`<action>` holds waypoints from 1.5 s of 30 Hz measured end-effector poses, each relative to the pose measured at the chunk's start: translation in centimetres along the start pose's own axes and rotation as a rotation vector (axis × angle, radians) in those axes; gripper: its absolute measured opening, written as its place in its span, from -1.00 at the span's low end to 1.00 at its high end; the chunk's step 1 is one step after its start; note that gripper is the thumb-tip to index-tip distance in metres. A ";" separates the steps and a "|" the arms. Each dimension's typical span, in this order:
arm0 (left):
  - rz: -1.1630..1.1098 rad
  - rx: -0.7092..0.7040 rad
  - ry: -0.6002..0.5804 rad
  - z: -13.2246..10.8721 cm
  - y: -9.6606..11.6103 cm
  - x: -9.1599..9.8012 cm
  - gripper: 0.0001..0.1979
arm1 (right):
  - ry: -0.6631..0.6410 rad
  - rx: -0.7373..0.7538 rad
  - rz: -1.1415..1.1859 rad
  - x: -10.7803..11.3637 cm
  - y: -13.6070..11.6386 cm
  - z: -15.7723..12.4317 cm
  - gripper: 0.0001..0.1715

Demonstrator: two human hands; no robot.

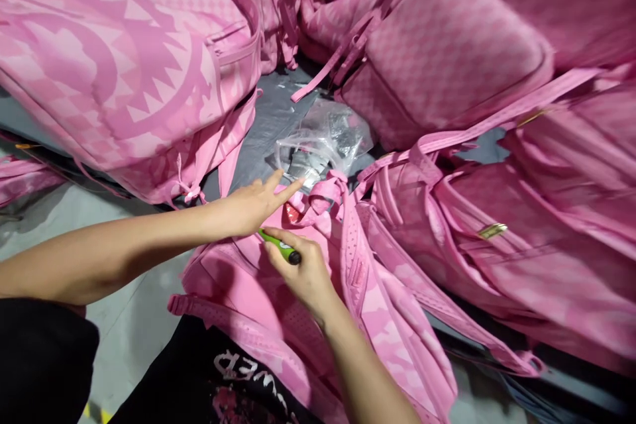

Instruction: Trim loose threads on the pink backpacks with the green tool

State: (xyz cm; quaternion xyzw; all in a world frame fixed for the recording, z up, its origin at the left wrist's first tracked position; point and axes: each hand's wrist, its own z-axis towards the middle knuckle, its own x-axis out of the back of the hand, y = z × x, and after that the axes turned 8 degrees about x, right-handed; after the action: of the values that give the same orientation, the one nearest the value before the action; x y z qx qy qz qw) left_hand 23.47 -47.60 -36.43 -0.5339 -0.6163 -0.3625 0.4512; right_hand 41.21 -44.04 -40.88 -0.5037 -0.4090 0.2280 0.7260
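My left hand (256, 204) reaches over the top of a pink backpack (256, 278), with its fingers stretched out and apart. Those fingertips point towards a clear plastic bag (342, 136) with small grey-white pieces in it, though contact is not certain. Just below, my right hand (305, 271) is closed around a slim green tool with a black end (282, 246); its front tip is hidden near my left hand, so its kind cannot be told. A red tag (291, 213) shows by the backpack's knotted top strap (330, 192). The backpack rests against my lap.
A large pink backpack with a toothed print (149, 59) stands at the left. Checked pink backpacks (457, 46) crowd the back, and more with loose straps (536, 225) lie at the right. Dark sheeting (271, 112) covers the surface between them.
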 end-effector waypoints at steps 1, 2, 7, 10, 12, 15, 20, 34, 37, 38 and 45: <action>-0.004 -0.003 0.011 -0.1 0.0 -0.1 0.07 | -0.046 0.004 0.028 0.6 -0.6 0.1 -0.69; -0.007 -0.006 0.027 -0.3 0.0 -0.1 0.05 | -0.075 0.028 0.031 1.6 -1.3 0.1 -0.71; -0.013 -0.003 0.066 -1.6 0.6 0.4 0.13 | 0.468 0.433 -0.286 9.7 -5.3 2.5 -0.77; -0.026 0.007 0.030 -2.1 0.9 0.9 0.18 | 0.361 0.395 -0.650 12.1 -3.5 8.2 -0.68; -0.030 0.010 0.017 -2.0 1.0 1.2 0.16 | -0.233 0.164 -0.942 11.7 -0.2 12.8 -0.61; -0.022 -0.014 -0.004 -1.8 0.7 1.5 0.10 | -0.470 0.080 -1.105 9.9 5.3 18.0 -0.69; -0.014 -0.068 -0.008 -1.7 0.1 1.8 0.11 | -0.586 0.137 -1.278 9.1 10.3 19.0 -0.42; 0.030 -0.044 -0.044 -0.6 0.1 1.1 0.09 | -0.525 0.271 -1.121 8.7 12.6 17.8 -0.70; -0.002 -0.047 -0.054 -0.9 -0.2 1.5 0.03 | -0.393 0.216 -1.009 9.7 11.1 17.6 -0.84; -0.022 -0.045 -0.044 -0.9 -0.3 1.4 0.02 | -0.315 0.192 -0.969 10.2 10.3 17.5 -0.85; -0.121 -0.035 0.139 -1.0 -1.0 -0.8 0.01 | 0.273 0.031 -0.448 13.3 0.9 12.9 -0.55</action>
State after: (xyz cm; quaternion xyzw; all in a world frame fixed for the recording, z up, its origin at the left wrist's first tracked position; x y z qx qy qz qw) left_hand 22.62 -48.93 -36.84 -0.4771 -0.6082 -0.4358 0.4610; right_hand 38.16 -26.77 -34.85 -0.4156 -0.4050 -0.0023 0.8144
